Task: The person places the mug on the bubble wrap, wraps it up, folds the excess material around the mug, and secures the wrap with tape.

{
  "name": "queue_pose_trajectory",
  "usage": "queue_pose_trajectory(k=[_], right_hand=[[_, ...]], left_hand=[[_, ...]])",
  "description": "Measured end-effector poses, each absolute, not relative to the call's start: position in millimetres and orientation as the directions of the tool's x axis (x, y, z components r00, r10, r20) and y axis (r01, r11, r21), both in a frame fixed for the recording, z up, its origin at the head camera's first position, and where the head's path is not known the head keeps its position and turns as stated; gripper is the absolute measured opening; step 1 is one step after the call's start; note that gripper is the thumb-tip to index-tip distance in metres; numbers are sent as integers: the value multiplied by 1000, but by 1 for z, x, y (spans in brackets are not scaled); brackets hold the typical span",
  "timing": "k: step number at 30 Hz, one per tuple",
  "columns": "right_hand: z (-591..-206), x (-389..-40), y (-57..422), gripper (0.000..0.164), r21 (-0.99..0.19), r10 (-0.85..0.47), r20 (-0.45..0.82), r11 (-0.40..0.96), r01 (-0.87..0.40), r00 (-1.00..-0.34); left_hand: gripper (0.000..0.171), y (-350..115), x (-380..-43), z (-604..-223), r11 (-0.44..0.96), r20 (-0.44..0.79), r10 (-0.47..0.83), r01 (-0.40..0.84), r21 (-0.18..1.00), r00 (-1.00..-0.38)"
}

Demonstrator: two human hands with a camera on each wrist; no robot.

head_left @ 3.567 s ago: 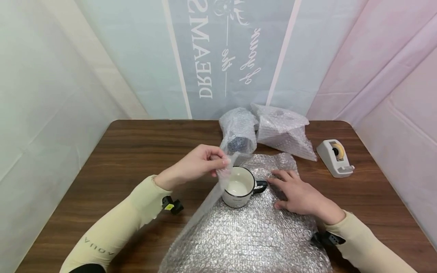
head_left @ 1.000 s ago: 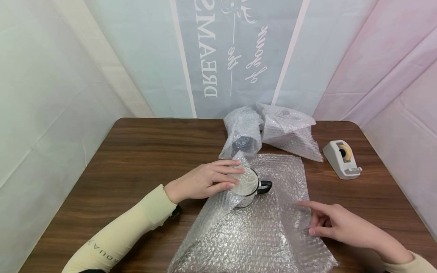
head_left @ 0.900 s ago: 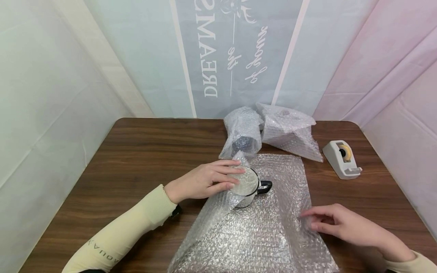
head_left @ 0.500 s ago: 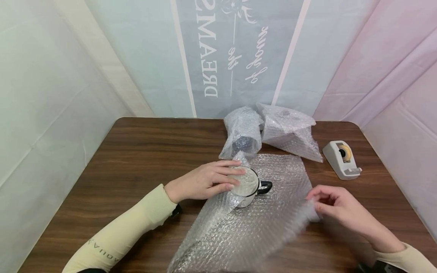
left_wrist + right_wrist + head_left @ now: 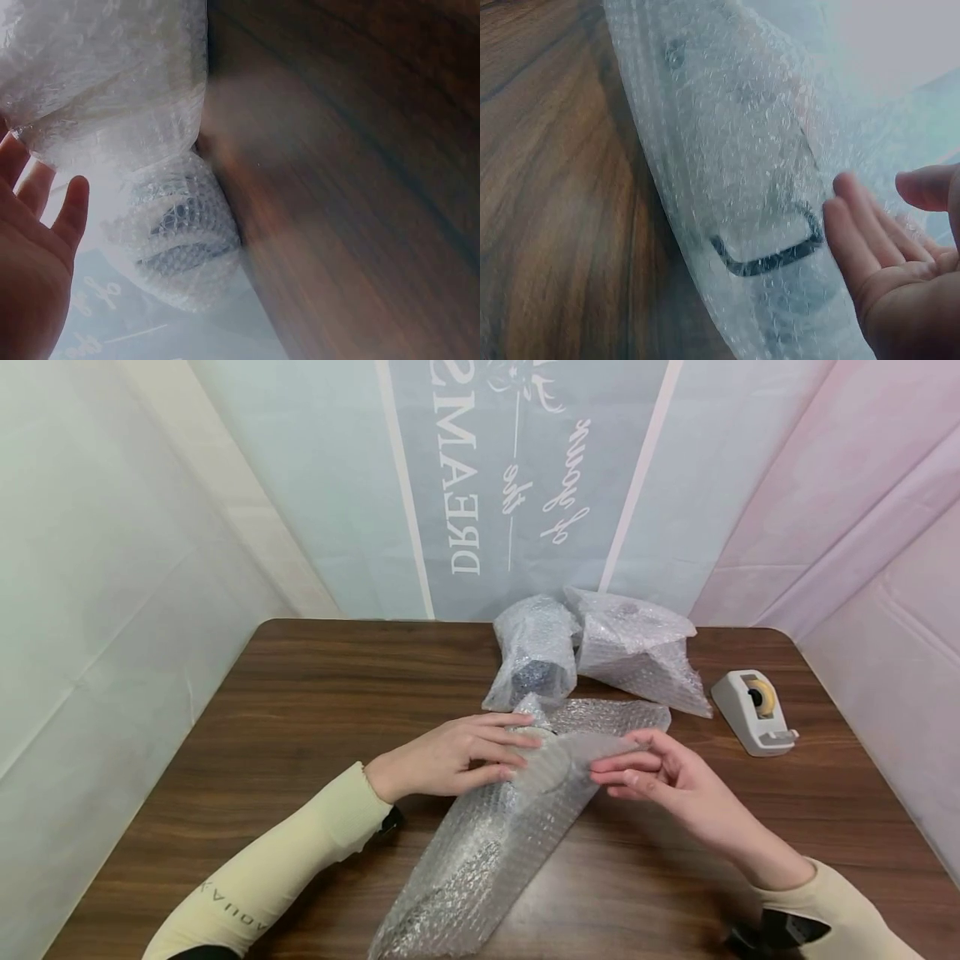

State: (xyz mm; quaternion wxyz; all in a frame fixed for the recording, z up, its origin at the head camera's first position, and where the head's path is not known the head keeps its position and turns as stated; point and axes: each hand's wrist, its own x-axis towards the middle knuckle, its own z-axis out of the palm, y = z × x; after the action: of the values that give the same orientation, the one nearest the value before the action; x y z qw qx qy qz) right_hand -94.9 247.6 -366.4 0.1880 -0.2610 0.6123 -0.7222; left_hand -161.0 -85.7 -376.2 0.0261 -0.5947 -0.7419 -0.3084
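Note:
A sheet of clear bubble wrap (image 5: 480, 868) is folded over a white mug, whose dark handle (image 5: 772, 262) shows through the film in the right wrist view. My left hand (image 5: 453, 756) lies with extended fingers over the mug's left side, on the wrap. On the other side, my right hand (image 5: 678, 781) is at the upper right of the folded layer, fingertips against the film. In the right wrist view its fingers (image 5: 855, 232) are fairly straight and the thumb stands apart from them.
Behind the mug stand two bubble-wrapped bundles, a rounded one (image 5: 534, 652) and a wider one (image 5: 637, 652). A white tape dispenser (image 5: 753, 714) sits at the right on the dark wooden table (image 5: 322, 685). A printed cloth (image 5: 525, 485) hangs at the back.
My right hand has brought the wrap's lower right corner up and leftward, folding it over the mug and handle. The left hand stays on the mug, where it earlier laid the left flap.

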Motion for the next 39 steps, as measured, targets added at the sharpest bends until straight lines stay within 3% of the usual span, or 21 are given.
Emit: queue_pose_trajectory(k=[4, 7, 9, 11, 15, 18, 29, 39], right_hand=[[-366, -93, 243, 59, -991, -614, 126, -116, -69, -779], [-365, -91, 241, 77, -993, -621, 120, -67, -100, -775], [-365, -89, 239, 81, -992, -628, 123, -60, -110, -769], [-364, -86, 237, 81, -989, -632, 132, -37, -141, -764], [-362, -82, 232, 71, -952, -636, 185, 74, -298, -750], [-360, -81, 229, 59, -905, -629, 208, 166, -391, -749], [-370, -87, 243, 32, -870, -535, 249, 244, -429, -808], [-398, -102, 272, 15, -904, -419, 50, 366, -219, -906]], left_hand=[[60, -87, -159, -378, 150, 423, 809, 838, 525, -409], [83, -88, -158, -377, 156, 479, 744, 819, 552, -465], [84, -89, -158, -375, 149, 536, 718, 850, 506, -445], [72, -89, -159, -372, 150, 584, 718, 904, 401, -378], [26, -89, -158, -365, 148, 593, 771, 971, 188, -233], [9, -90, -157, -362, 137, 553, 810, 980, 145, -195], [17, -92, -155, -367, 115, 443, 874, 970, 215, -202], [40, -92, -153, -374, 76, 401, 889, 936, 345, -220]])
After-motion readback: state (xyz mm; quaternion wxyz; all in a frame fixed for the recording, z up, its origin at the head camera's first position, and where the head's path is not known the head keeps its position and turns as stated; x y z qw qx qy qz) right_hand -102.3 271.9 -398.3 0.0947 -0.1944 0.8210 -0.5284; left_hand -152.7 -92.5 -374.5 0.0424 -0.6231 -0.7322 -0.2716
